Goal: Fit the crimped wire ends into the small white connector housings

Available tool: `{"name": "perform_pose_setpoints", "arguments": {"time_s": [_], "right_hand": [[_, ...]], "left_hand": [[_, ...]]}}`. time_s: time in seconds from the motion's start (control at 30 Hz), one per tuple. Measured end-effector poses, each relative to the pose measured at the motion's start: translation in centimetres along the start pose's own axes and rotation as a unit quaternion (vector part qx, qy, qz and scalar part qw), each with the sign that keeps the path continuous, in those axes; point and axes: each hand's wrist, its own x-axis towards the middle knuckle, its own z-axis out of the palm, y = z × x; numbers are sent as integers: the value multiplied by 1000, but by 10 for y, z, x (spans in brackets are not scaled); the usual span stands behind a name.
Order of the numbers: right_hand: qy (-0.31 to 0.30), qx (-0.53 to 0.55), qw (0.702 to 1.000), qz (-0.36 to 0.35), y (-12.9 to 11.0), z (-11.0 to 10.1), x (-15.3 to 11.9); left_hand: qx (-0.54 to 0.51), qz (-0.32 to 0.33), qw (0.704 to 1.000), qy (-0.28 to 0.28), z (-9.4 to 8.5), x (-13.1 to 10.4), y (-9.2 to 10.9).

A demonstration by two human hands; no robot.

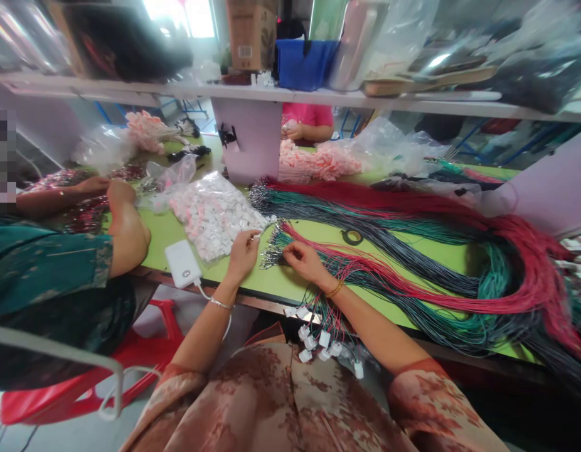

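My left hand (244, 256) is closed in a pinch beside the lower right edge of a clear bag of white plastic connectors (215, 216). Something small and whitish shows at its fingertips, too small to name. My right hand (307, 262) is also pinched, over the metal-tipped ends of a bundle of red, green and black wires (366, 270); what it holds, if anything, is hidden. Below my right wrist, wires with white connectors (324, 339) on their ends hang over the table's front edge.
A thicker wire bundle (366, 194) curves across the green table (426, 251) behind. A roll of black tape (352, 236) and a white power bank (183, 263) with a cable lie nearby. At left a co-worker's arm (128, 220) rests close by. A loaded shelf (177, 88) runs overhead.
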Motion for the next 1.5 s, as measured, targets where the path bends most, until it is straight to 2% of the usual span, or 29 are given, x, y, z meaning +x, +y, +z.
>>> {"name": "perform_pose_setpoints", "arguments": {"time_s": [0.03,0.1,0.2,0.3,0.4,0.53,0.67,0.77,0.9,1.0,1.13,1.27,1.37,1.5], "right_hand": [[5,4,1000,1,-1,-1,-1],[14,3,1000,5,-4,-3,-2],[20,-6,1000,20,-5,-5,-6],[16,-16,999,25,-6,-6,-8],[5,-18,999,39,-5,-7,-8],[-17,-4,997,74,-1,-7,-6],[-38,18,994,102,3,-7,-6],[-32,-32,998,53,1,-7,-9],[-30,-114,993,-33,-2,-6,-11],[-40,-144,988,-29,-2,-3,-14],[-50,-163,985,-24,0,-1,-15],[-60,-171,983,4,7,-14,4],[-53,-279,956,67,15,-22,28],[-75,-378,916,111,25,-18,45]], "left_hand": [[-102,-46,994,-13,5,-4,3],[-271,-150,950,-51,17,-12,6],[-386,-258,881,-88,30,-20,7],[-425,-287,852,-108,37,-23,5],[-448,-283,839,-124,39,-24,6],[-450,-268,841,-137,39,-25,9],[-410,-234,871,-132,43,-30,12],[-363,-215,900,-108,48,-34,10],[-366,-236,898,-63,52,-37,4],[-365,-236,899,-48,55,-39,1],[-327,-215,919,-50,54,-42,-2],[-315,-229,919,-62,47,-39,-4],[-328,-237,912,-65,48,-35,-1],[-351,-245,901,-74,59,-31,3]]}}
